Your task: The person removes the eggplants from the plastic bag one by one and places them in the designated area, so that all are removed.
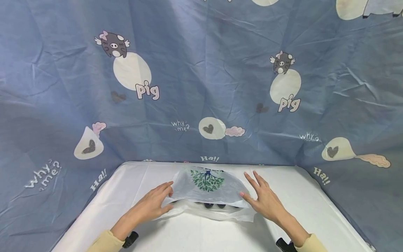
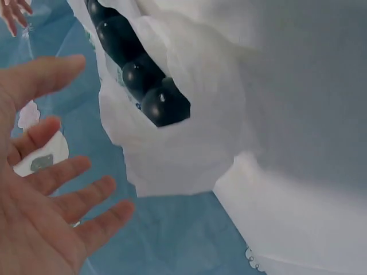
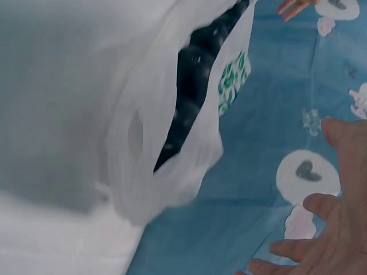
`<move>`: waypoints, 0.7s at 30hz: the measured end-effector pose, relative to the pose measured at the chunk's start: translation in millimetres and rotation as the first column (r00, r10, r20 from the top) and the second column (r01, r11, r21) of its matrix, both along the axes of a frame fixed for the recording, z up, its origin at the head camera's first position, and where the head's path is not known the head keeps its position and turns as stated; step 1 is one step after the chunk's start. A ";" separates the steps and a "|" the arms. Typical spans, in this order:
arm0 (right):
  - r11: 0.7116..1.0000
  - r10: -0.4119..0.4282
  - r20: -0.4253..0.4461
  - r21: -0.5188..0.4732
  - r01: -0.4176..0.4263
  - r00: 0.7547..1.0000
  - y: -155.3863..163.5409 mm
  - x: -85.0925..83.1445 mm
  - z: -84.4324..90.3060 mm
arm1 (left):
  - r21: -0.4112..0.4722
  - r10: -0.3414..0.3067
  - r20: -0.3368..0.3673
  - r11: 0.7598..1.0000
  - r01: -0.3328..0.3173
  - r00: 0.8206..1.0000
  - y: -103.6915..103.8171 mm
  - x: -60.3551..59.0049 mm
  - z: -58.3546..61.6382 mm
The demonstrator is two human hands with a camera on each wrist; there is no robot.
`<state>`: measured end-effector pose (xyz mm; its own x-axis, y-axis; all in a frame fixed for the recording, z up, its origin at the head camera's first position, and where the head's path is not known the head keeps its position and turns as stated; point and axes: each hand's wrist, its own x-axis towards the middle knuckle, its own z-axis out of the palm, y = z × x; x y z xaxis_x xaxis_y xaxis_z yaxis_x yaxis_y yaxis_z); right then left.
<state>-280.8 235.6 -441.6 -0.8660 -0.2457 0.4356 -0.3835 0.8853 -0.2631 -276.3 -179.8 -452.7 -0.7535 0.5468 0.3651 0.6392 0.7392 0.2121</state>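
A white plastic bag [image 1: 204, 194] with a green leafy tree print lies on the table, its mouth gaping toward me. Inside the gap show several dark, glossy round things [image 2: 163, 105] in a row, the rest of them covered by the bag. At the bag's left side my left hand [image 1: 152, 202] has its fingers spread and holds nothing; fingertips overlap the bag's edge in the head view. My right hand [image 1: 267, 200] hovers by the right side, fingers spread and thumb pointing to the bag's edge, gripping nothing.
A white cloth covers the table [image 1: 201, 238]. Behind and around it hangs a blue sheet [image 1: 201, 87] with cartoon pigs and lettering, reaching close to the table's back edge. Dark wrist straps [image 1: 130, 239] sit near the yellow sleeves.
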 end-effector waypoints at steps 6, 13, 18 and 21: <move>0.999 0.030 0.027 -0.038 -0.029 0.999 -12.1 20.5 -4.6 | -0.110 -0.097 -0.012 0.989 0.096 0.995 1.1 -1.2 -7.3; 0.993 0.073 0.066 -0.094 -0.066 0.995 -26.2 42.7 -9.1 | -0.182 -0.005 0.046 0.983 0.014 0.999 5.1 -0.5 -14.5; 0.981 0.133 0.142 -0.160 -0.110 0.981 -36.9 56.7 -14.4 | -0.195 0.100 0.061 0.977 -0.087 0.993 10.3 -4.4 -17.7; 0.974 0.167 0.154 -0.177 -0.139 0.974 -41.9 60.9 -19.9 | -0.183 0.154 0.099 0.974 -0.134 0.983 14.7 -9.1 -19.8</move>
<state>-219.9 193.7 -461.5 -0.8874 -0.3181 0.3337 -0.4493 0.7589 -0.4713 -285.4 -165.2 -472.5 -0.8597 0.4772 0.1821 0.5027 0.8538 0.1354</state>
